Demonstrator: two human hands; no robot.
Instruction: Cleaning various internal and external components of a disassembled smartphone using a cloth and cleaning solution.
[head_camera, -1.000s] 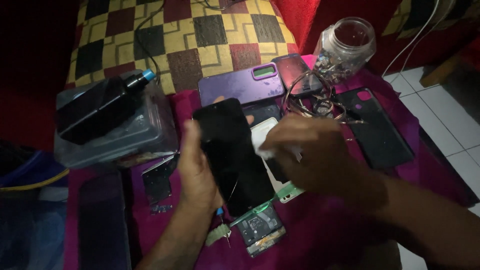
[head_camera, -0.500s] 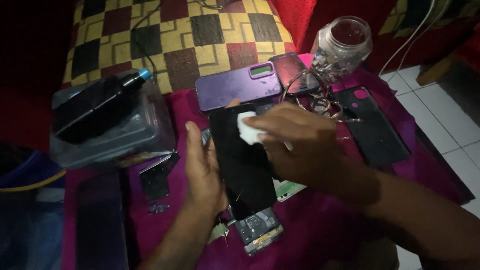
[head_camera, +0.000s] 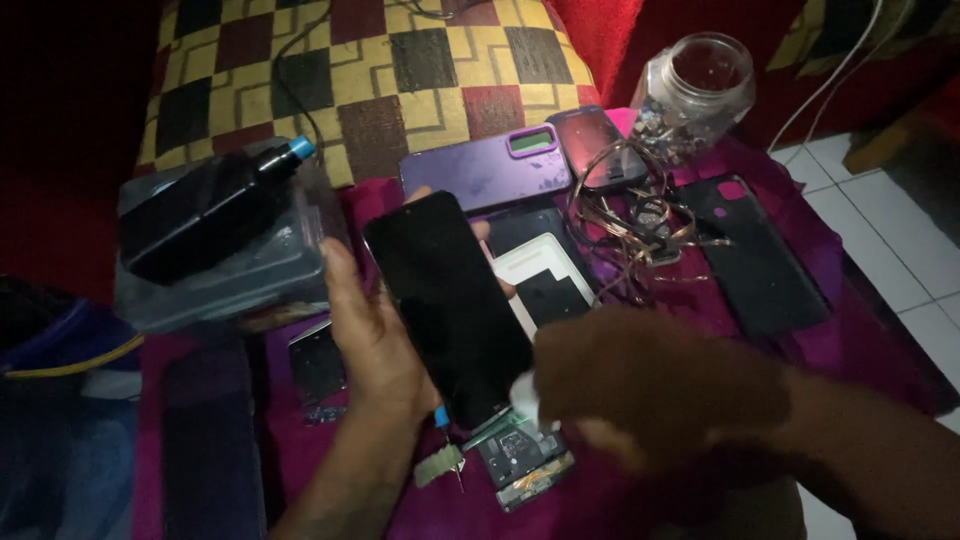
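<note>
1. Black glass fills the middle of the view: a phone screen panel (head_camera: 450, 305), tilted, is cradled in the left hand (head_camera: 375, 345), whose fingers curl around its edges from behind.
2. The right hand (head_camera: 650, 385) is blurred; it pinches a small white wad (head_camera: 523, 392) against the panel's lower right corner. I cannot tell how tightly it is closed.
3. The panel hangs above a magenta cloth (head_camera: 880, 360), over a white phone frame (head_camera: 545, 285) and a bare circuit board (head_camera: 525, 462).
4. Risk, as a judgement: a thin ribbon with a blue tab (head_camera: 441, 415) dangles at the panel's lower edge; hard rubbing there could tear it or crack the glass.
5. The one-handed grip looks loose, so the panel might slip onto the board below.
6. Packages: a clear plastic box (head_camera: 235, 265) at left carries a black bottle with a blue tip (head_camera: 205, 215).
7. A clear round jar (head_camera: 695, 95) at upper right holds small parts; no label is readable.
8. A purple phone back (head_camera: 485, 172), a black case (head_camera: 760, 262) and tangled wires (head_camera: 640, 220) lie behind.
</note>
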